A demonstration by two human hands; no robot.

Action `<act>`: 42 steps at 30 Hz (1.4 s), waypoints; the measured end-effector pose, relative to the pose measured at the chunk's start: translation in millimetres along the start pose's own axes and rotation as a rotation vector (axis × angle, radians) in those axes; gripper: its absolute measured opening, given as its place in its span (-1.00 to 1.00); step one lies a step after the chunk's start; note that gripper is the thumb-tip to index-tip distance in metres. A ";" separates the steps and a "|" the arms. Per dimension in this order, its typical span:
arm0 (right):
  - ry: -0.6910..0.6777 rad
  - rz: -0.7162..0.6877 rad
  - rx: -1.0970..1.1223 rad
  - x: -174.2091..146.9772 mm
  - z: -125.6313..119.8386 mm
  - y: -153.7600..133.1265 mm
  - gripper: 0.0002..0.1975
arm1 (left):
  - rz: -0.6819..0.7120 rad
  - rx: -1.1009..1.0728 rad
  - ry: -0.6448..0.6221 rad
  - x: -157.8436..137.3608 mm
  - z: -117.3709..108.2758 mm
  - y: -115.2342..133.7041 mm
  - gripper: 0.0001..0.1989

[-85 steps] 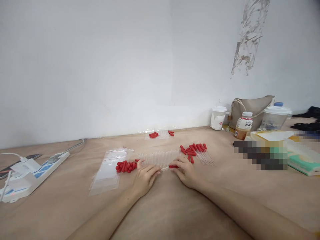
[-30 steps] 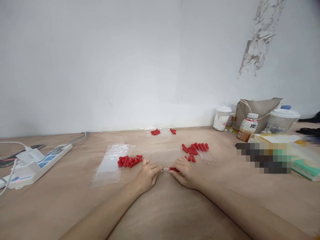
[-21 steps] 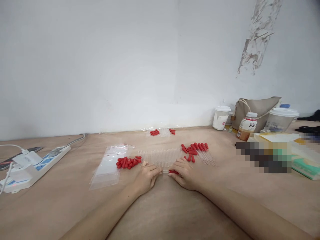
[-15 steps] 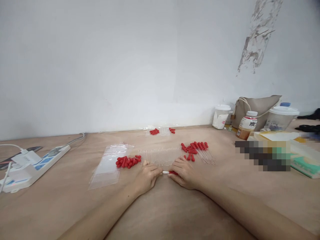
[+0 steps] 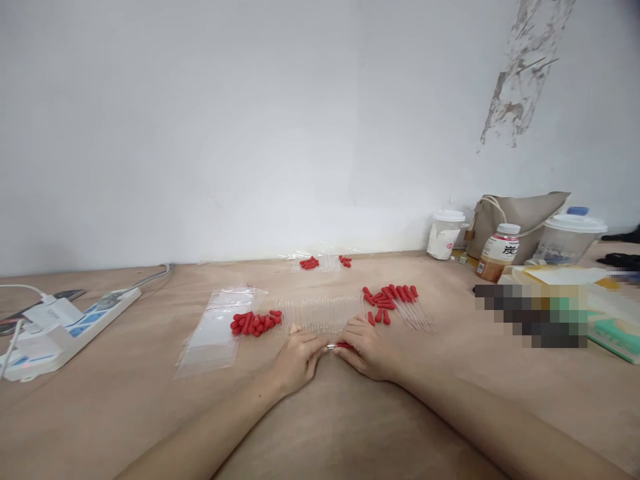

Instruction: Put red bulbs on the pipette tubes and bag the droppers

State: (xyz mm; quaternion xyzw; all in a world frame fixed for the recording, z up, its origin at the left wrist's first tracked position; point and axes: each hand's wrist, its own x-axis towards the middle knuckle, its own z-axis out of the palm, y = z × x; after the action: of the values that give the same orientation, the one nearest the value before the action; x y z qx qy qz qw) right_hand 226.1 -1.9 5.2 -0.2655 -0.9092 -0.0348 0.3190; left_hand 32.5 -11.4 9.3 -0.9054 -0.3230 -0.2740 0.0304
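Note:
Between my hands lies a short visible stretch of a glass dropper tube [image 5: 331, 346]. My left hand [image 5: 300, 353] pinches the tube at its left. On the right, my right hand [image 5: 366, 348] is closed around a red rubber bulb [image 5: 344, 345] at the tube's other end; most of the bulb is hidden by fingers. Just behind my hands is a row of clear glass tubes [image 5: 320, 313]. A pile of loose red bulbs [image 5: 253, 324] sits left of that row. To its right are more red bulbs [image 5: 383, 300] and several droppers with bulbs fitted [image 5: 413, 307].
Clear plastic bags [image 5: 213, 333] lie at left, near a white power strip [image 5: 85, 333] with plugs. Bagged red bulbs [image 5: 309, 263] rest by the wall. At right stand a lidded cup [image 5: 445, 235], a drink bottle [image 5: 499, 253], a grey bag [image 5: 523, 223] and a clear tub [image 5: 570, 240].
My left hand has shifted slightly right, nearer my right hand, and less of the glass tube shows between them. The camera view has moved a little.

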 end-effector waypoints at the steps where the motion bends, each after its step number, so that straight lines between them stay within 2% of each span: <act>1: 0.002 0.005 0.003 -0.1 0.6 0.0 -0.83 | -0.006 -0.002 0.000 0.3 0.2 0.2 -0.71; 11: -0.017 0.105 0.149 -2.5 -1.2 9.3 -0.83 | -0.031 -0.029 -0.008 2.1 -2.6 -8.1 -0.79; 14: -0.007 0.202 0.186 -6.3 -7.1 9.1 -0.74 | -0.039 -0.017 0.006 -2.2 -5.4 -15.2 -0.81; 17: 0.012 0.295 0.213 -9.3 -12.0 7.6 -0.83 | -0.030 0.009 0.008 -6.4 -7.7 -18.8 -0.82; 24: 0.072 0.271 0.186 -9.5 -9.4 4.4 -0.90 | 0.002 0.067 0.072 -6.3 -8.5 -13.4 -0.80; 28: 0.072 0.256 0.204 -9.9 -6.5 4.4 -0.92 | 0.027 0.056 0.053 -7.1 -8.2 -12.9 -0.78; 33: 0.026 0.300 0.372 -7.8 -9.1 9.9 -0.89 | -0.018 0.015 0.035 -5.9 -10.4 -11.9 -0.77; 35: 0.083 0.401 0.543 -5.4 -8.5 9.9 -0.86 | -0.051 0.007 0.045 -4.0 -11.5 -9.6 -0.75; 39: 0.299 0.632 0.930 2.6 -2.5 1.9 -0.74 | -0.058 -0.012 0.046 -1.1 -14.8 -4.1 -0.76; 42: 0.439 0.714 1.026 9.3 -5.7 3.3 -0.64 | -0.041 -0.038 0.024 -0.6 -18.3 -1.5 -0.79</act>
State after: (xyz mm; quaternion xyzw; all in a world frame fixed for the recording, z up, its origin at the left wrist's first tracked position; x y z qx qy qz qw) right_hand 224.9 3.8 14.9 -0.3517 -0.5805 0.4573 0.5747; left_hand 22.4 -14.8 24.3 -0.8957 -0.3358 -0.2913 0.0115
